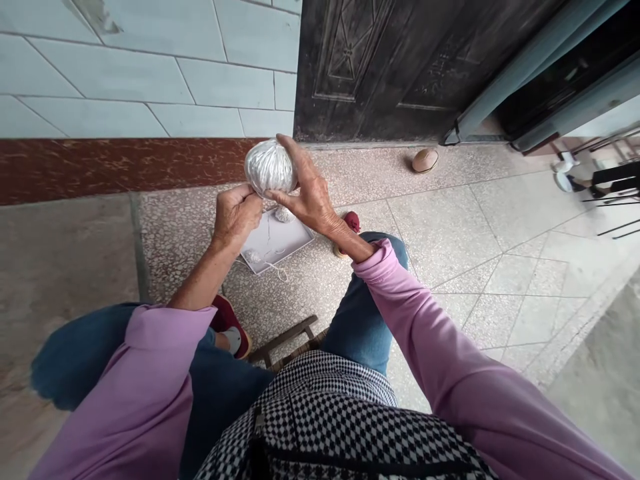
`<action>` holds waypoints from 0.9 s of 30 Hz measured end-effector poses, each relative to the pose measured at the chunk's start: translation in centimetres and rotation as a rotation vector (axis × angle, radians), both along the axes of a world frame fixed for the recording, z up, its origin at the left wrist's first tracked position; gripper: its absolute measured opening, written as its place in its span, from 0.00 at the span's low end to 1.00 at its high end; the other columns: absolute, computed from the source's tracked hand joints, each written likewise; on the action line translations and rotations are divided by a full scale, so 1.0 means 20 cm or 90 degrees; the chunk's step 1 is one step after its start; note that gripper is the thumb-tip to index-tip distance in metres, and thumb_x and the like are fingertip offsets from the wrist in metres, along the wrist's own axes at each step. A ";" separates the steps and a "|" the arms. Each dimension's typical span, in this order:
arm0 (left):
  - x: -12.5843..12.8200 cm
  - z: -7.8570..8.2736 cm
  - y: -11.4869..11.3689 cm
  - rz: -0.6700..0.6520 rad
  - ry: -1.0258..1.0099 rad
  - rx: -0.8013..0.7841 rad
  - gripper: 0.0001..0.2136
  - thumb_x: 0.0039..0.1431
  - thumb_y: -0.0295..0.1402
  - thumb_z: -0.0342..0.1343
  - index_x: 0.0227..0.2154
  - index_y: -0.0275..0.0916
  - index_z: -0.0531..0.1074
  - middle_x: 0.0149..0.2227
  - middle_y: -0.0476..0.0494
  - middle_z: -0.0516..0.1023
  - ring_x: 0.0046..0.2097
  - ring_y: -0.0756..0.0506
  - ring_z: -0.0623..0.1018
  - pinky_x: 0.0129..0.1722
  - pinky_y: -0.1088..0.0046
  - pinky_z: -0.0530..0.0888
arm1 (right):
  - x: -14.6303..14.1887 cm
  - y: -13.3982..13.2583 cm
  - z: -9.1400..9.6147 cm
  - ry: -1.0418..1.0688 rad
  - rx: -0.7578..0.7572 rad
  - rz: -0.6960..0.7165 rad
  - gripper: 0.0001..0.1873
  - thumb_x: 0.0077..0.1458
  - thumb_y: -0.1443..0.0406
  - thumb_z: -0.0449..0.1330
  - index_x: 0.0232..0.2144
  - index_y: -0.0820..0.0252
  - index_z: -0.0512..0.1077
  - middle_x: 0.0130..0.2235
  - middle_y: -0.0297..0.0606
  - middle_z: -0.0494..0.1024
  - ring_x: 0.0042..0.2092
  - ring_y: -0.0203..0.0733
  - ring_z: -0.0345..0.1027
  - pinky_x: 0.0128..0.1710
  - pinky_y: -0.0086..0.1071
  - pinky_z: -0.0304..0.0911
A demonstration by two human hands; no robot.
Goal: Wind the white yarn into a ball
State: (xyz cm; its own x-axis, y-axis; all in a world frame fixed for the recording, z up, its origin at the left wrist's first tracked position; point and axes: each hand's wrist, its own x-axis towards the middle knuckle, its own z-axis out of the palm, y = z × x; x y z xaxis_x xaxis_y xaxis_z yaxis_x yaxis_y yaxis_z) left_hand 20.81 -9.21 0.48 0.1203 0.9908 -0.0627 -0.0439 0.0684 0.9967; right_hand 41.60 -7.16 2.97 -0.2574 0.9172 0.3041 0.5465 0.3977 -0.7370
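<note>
A ball of shiny white yarn [271,169] is held up in front of me, above a shallow pale box lid or tray [295,243] on the floor. My right hand [310,190] grips it from the right, thumb below and fingers over the top. Against its lower left side, my left hand [237,213] is closed with the fingers pinched together; what they pinch is hidden. Inside the tray lies a small whitish ball [284,214], partly covered by my right hand. A smaller white clump [253,256] and loose strands are at the tray's near left corner.
Beneath me is a low wooden seat [285,339], my legs on either side. A tiled wall [125,80] and a dark door [370,73] stand ahead. One rounded brownish object [425,160] rests on the floor by the door. Black furniture legs [617,190] show at the right.
</note>
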 end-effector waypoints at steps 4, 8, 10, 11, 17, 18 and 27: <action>-0.01 0.05 -0.02 -0.042 -0.062 -0.028 0.16 0.57 0.39 0.73 0.29 0.44 0.68 0.26 0.52 0.61 0.27 0.50 0.60 0.26 0.71 0.57 | -0.04 -0.03 0.06 -0.109 0.020 -0.008 0.48 0.77 0.47 0.82 0.89 0.52 0.77 0.92 0.38 0.69 0.97 0.63 0.50 1.00 0.52 0.48; -0.02 0.12 -0.03 -0.116 -0.121 -0.057 0.31 0.57 0.60 0.82 0.37 0.45 0.70 0.33 0.46 0.70 0.34 0.45 0.70 0.32 0.66 0.71 | -0.09 -0.09 0.11 -0.279 0.081 -0.003 0.48 0.78 0.71 0.66 0.94 0.59 0.69 0.95 0.37 0.62 0.97 0.54 0.51 1.00 0.49 0.45; -0.02 0.13 -0.03 -0.125 -0.145 -0.070 0.38 0.55 0.73 0.82 0.40 0.46 0.69 0.35 0.45 0.71 0.35 0.44 0.70 0.33 0.64 0.71 | -0.12 -0.11 0.11 -0.325 0.095 0.010 0.46 0.81 0.73 0.60 0.95 0.59 0.68 0.96 0.36 0.61 0.97 0.51 0.49 1.01 0.49 0.39; -0.01 0.13 -0.02 -0.118 -0.151 -0.077 0.41 0.52 0.76 0.82 0.40 0.47 0.69 0.34 0.45 0.70 0.35 0.44 0.69 0.33 0.64 0.70 | -0.13 -0.12 0.10 -0.321 0.088 0.019 0.45 0.82 0.72 0.60 0.95 0.55 0.69 0.96 0.33 0.61 0.97 0.51 0.48 1.02 0.50 0.38; 0.00 0.13 -0.02 -0.049 -0.129 -0.109 0.41 0.43 0.72 0.84 0.41 0.49 0.68 0.31 0.50 0.66 0.32 0.46 0.61 0.32 0.64 0.57 | -0.03 -0.10 0.03 0.018 0.034 0.140 0.54 0.79 0.39 0.73 0.92 0.59 0.69 0.93 0.47 0.66 0.95 0.64 0.54 0.99 0.59 0.54; 0.00 0.13 -0.02 -0.045 -0.135 -0.100 0.41 0.43 0.71 0.84 0.41 0.49 0.69 0.31 0.51 0.65 0.32 0.46 0.60 0.32 0.63 0.56 | 0.00 -0.10 0.04 0.095 -0.001 0.144 0.58 0.78 0.34 0.73 0.92 0.58 0.69 0.93 0.48 0.67 0.94 0.65 0.57 0.96 0.60 0.62; 0.01 0.22 -0.07 -0.217 -0.146 -0.041 0.39 0.54 0.76 0.78 0.42 0.48 0.71 0.30 0.48 0.66 0.32 0.42 0.66 0.29 0.61 0.66 | 0.08 -0.07 0.09 0.261 -0.269 0.201 0.60 0.47 0.13 0.73 0.58 0.52 0.93 0.72 0.48 0.92 0.83 0.76 0.75 0.83 0.64 0.76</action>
State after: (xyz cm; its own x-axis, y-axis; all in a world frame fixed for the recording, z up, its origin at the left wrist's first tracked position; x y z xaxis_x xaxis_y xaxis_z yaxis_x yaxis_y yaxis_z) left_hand 20.98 -10.62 4.82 0.4589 0.8867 -0.0563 -0.2283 0.1788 0.9570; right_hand 43.22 -8.48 4.78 -0.4739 0.8781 0.0654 0.0940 0.1242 -0.9878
